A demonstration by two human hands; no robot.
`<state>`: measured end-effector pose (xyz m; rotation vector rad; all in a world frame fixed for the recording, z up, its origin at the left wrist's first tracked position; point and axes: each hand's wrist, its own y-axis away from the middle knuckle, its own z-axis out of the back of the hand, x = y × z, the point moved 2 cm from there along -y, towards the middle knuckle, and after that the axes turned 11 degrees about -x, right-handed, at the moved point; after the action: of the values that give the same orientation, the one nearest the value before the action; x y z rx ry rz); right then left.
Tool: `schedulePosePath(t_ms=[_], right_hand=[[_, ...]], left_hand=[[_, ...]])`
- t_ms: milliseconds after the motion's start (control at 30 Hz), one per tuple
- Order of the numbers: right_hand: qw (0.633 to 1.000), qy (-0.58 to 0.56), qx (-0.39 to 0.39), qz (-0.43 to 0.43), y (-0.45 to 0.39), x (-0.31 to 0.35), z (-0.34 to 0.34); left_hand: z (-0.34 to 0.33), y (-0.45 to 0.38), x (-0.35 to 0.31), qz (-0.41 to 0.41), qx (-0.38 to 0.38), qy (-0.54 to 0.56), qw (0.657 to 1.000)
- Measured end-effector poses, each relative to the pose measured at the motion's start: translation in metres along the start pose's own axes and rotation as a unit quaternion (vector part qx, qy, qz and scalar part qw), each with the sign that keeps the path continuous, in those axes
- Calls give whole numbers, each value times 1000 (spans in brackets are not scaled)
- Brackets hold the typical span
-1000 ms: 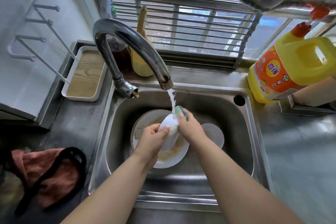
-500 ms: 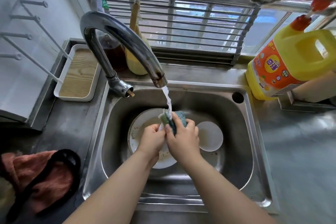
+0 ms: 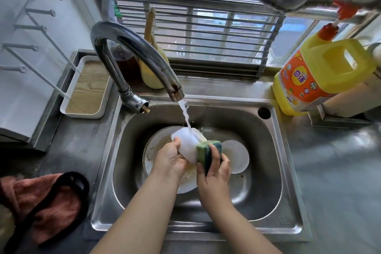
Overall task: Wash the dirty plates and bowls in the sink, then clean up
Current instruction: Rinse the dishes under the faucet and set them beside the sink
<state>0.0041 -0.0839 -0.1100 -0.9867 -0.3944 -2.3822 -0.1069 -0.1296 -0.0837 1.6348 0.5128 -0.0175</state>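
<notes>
Water (image 3: 186,116) from the curved tap (image 3: 132,51) runs onto the white bowl (image 3: 188,145) that I hold tilted over the steel sink (image 3: 274,171). My left hand (image 3: 170,160) has its grip curled round the bowl's near rim, thumb on the outside. My right hand (image 3: 214,171) has its grip clamped on a green and yellow scouring sponge (image 3: 208,152), pressed against the bowl's right side. Under my hands lies a dirty white plate (image 3: 149,153), and a small white dish (image 3: 237,155) sits just to its right in the basin. On the bench stand a yellow detergent jug (image 3: 321,76) at the sink's far right corner and a white drainer tray (image 3: 86,86) to the left; a pink cloth (image 3: 47,208) lies near left.
</notes>
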Motion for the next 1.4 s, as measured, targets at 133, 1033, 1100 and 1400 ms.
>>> schedulePosePath(t_ms=[133,1033,1100,1400], right_hand=[[980,-114,27,-163,-33,4,7],[994,-2,97,45,-59,34,14],[964,-155,134,-171,-68,31,9],[657,-529,168,-510,-36,19,22]], left_hand=[[2,10,2,-4,15,31,999],[24,-16,-14,-103,16,16,994],[28,-18,-16,-110,11,23,994],[45,-11,-10,5,30,10,1000]])
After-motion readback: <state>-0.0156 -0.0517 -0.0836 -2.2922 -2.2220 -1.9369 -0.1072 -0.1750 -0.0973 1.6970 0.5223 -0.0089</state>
